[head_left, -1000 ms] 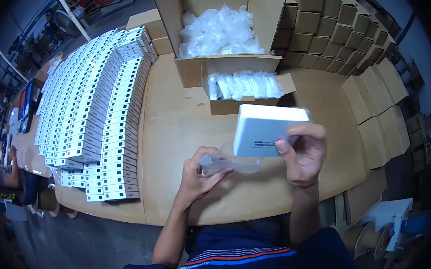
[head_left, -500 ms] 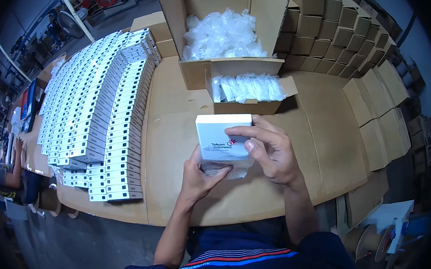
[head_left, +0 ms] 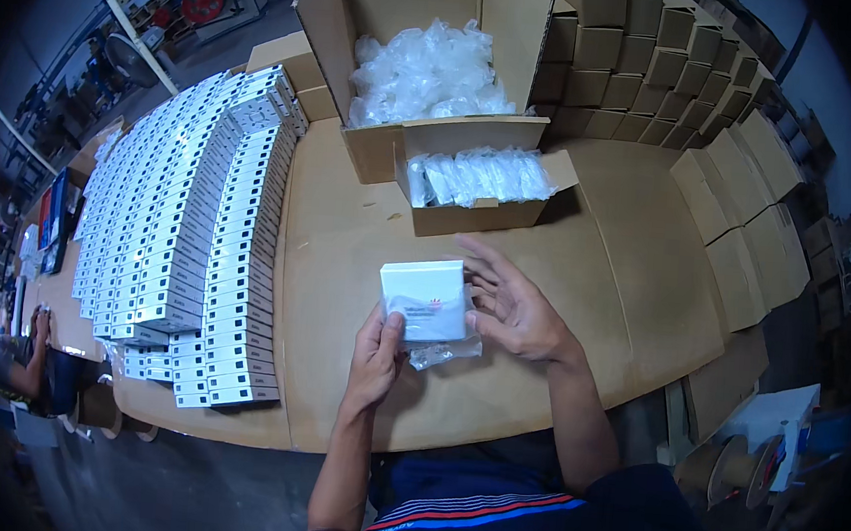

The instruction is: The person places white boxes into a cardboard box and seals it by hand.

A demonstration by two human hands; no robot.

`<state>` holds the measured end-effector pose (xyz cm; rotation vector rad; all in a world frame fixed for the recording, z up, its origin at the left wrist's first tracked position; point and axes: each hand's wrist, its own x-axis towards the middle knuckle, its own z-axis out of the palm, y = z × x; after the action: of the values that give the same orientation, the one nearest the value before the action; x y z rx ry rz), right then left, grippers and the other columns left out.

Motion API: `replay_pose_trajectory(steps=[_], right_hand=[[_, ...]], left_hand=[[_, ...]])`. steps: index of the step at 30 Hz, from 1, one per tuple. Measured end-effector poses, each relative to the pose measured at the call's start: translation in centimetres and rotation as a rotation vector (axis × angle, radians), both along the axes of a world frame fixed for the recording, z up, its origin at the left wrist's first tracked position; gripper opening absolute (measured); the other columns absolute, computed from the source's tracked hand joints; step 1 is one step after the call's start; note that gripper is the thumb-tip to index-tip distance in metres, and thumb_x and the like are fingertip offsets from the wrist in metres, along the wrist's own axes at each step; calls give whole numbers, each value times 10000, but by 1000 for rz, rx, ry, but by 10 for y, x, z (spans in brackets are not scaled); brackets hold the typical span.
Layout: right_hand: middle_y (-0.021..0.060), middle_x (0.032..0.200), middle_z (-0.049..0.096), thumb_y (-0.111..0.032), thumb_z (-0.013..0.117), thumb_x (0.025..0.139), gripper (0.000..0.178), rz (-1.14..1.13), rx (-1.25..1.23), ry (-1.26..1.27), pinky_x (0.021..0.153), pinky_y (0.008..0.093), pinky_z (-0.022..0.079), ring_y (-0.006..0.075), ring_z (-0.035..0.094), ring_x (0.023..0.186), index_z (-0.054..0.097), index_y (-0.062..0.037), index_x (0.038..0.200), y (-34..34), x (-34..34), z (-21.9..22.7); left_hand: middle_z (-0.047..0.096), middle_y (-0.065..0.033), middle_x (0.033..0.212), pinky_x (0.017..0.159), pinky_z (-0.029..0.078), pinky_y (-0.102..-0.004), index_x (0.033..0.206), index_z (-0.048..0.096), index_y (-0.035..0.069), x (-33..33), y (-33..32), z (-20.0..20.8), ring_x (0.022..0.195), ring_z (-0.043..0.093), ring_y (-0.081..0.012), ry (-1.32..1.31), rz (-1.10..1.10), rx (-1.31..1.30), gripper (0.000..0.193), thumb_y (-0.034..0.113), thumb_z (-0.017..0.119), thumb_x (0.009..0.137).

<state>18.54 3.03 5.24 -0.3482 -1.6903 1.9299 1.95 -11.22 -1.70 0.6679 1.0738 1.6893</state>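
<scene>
A small flat white box (head_left: 423,300) with dark print and a red mark sits in a clear plastic bag (head_left: 431,353), low over the table. The bag covers its lower part, and loose film hangs below. My left hand (head_left: 376,359) is closed on the bagged box at its lower left, thumb on the front face. At the right edge is my right hand (head_left: 523,317), its fingers apart and the index finger stretched out. Its thumb lies by the bag's edge; whether it touches is hard to tell.
Rows of white boxes (head_left: 166,238) cover the table's left side. Beyond my hands stands a small open carton (head_left: 478,220) of bagged packs, with a larger carton (head_left: 369,153) of plastic bags behind. Brown boxes (head_left: 646,69) are stacked at back right. Another person (head_left: 19,365) sits far left.
The white box has come down and slid into the bag, which now covers its lower part. My right hand has let go of the box's top, and its fingers have spread.
</scene>
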Motion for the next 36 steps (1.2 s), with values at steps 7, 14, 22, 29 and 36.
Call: replay_pose_trajectory(steps=[7, 14, 22, 29, 36], right_hand=[[48, 1048, 673, 15, 697, 945, 215, -234, -232, 76, 896, 253, 534, 103, 646, 960, 608, 26, 1140, -18, -3, -56], [29, 963, 678, 6, 726, 926, 135, -318, -148, 108, 826, 234, 520, 78, 627, 898, 663, 28, 1043, -20, -3, -59], [74, 1052, 694, 3, 706, 941, 115, -195, -169, 251, 881, 265, 509, 104, 618, 951, 652, 17, 1041, -14, -2, -54], [145, 1089, 693, 35, 658, 957, 59, -305, -88, 177, 888, 270, 520, 130, 639, 992, 615, 28, 996, -23, 1, -55], [196, 1070, 688, 75, 619, 962, 57, -617, -116, 244, 887, 286, 573, 194, 697, 975, 565, 54, 965, -37, -14, -64]], left_hand=[[632, -19, 1112, 850, 513, -261, 1360, 500, 19, 9, 4, -4, 954, 597, -75, 51, 105, 56, 412, 339, 406, 1119], [609, -67, 1181, 965, 463, -298, 1379, 465, -18, -1, 0, -12, 1048, 570, -126, 312, 222, -83, 457, 342, 334, 1132], [522, -165, 1476, 1145, 366, -370, 1564, 296, -53, 10, 11, 13, 1342, 500, -237, 381, 206, 96, 642, 414, 280, 1125], [543, -163, 1446, 1126, 375, -352, 1563, 320, -35, 7, 14, 6, 1298, 528, -226, 394, 139, 46, 627, 414, 285, 1126], [590, -127, 1320, 1062, 416, -345, 1592, 284, 17, 14, 14, -2, 1152, 582, -195, 334, 102, 39, 621, 414, 336, 1118]])
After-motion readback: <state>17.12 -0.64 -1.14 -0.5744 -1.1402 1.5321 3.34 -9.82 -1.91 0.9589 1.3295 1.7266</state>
